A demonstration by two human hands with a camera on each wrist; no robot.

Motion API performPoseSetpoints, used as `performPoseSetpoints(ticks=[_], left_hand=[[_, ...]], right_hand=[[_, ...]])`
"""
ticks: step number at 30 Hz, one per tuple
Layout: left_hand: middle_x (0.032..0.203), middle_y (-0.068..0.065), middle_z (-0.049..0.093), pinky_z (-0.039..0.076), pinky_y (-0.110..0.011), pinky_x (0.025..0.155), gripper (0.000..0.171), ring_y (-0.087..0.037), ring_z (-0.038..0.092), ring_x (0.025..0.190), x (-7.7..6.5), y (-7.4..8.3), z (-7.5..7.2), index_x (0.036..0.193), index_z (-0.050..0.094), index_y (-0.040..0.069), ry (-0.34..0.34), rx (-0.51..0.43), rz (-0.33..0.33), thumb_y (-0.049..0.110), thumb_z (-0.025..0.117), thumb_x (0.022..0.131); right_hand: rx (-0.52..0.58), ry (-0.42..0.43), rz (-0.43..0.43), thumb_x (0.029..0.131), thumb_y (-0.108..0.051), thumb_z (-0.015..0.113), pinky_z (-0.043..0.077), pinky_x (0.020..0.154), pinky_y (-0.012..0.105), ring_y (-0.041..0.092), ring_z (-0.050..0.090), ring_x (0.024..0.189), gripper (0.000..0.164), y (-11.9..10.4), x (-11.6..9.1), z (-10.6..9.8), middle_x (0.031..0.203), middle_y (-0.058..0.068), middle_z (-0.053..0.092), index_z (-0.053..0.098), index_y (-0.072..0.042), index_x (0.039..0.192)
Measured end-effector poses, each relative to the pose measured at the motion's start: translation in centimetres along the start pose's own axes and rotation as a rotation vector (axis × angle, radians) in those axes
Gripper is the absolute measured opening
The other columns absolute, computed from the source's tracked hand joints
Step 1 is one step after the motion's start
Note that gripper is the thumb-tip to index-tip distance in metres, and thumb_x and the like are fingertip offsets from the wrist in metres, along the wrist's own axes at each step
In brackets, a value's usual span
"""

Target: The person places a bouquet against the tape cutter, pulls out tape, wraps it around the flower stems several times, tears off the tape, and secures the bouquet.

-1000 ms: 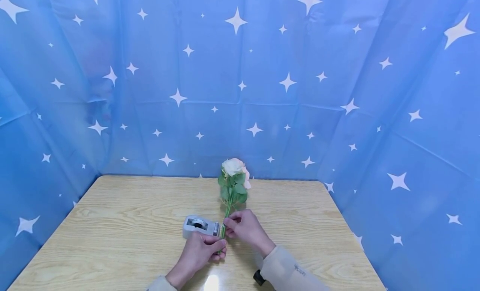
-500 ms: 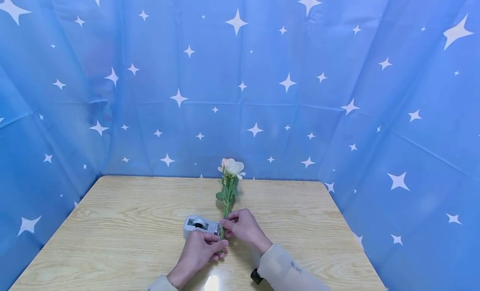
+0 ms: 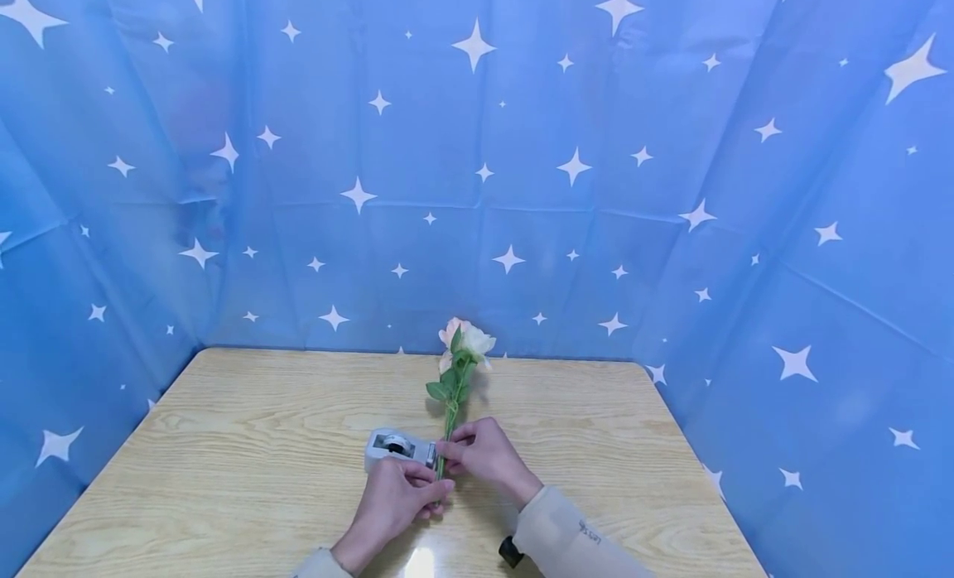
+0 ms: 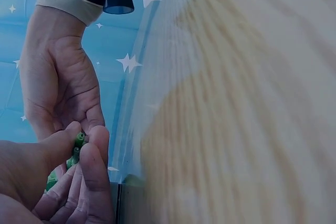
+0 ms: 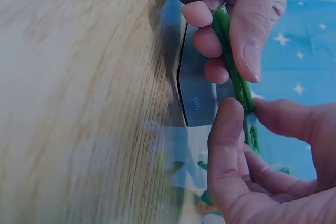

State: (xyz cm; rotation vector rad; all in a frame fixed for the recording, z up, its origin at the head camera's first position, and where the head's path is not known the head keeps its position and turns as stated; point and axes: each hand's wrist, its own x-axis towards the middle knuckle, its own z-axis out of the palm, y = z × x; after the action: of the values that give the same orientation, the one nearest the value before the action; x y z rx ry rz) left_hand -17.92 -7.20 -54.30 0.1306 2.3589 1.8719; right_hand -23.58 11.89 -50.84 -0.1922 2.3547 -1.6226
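White and pale pink roses [image 3: 477, 341] with green leaves make a small bunch over the far part of the table. Their green stems [image 3: 450, 416] run back toward the person. My left hand [image 3: 395, 497] pinches the stems near the cut ends between thumb and fingers. A little farther up, my right hand [image 3: 488, 455] pinches the same stems with thumb and forefinger. In the right wrist view, the stems [image 5: 227, 40] lie pressed together between both hands. Two round stem ends [image 4: 80, 138] poke out beside the left thumb in the left wrist view.
Just left of the stems stands a light grey tape dispenser [image 3: 376, 458] with a roll in it, partly behind the left hand. It carries the lettering "deli" in the right wrist view. A blue star-patterned curtain [image 3: 417, 147] surrounds the wooden table [image 3: 246, 445].
The bunch has turned about its stems: the pink bloom has gone from the right of the white one to its left. Both hands stay nearly in place, with the right fingers shifting slightly.
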Motion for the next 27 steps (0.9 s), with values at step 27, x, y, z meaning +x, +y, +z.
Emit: performPoseSetpoints(ticks=[27], left_hand=[[0.081,-0.011,0.087,0.07,-0.027,0.06,0.013,-0.018,0.083,0.066,0.28,-0.45,-0.24,0.1,0.088,-0.001,-0.075,0.021,-0.014,0.01,0.094,0.099]], right_hand=[[0.021,-0.037,0.028,0.106,-0.009,0.085,0.076,0.083,0.038,0.019,0.083,0.081,0.017,0.77,-0.01,-0.39,0.094,0.018,0.085,0.082,0.006,0.112]])
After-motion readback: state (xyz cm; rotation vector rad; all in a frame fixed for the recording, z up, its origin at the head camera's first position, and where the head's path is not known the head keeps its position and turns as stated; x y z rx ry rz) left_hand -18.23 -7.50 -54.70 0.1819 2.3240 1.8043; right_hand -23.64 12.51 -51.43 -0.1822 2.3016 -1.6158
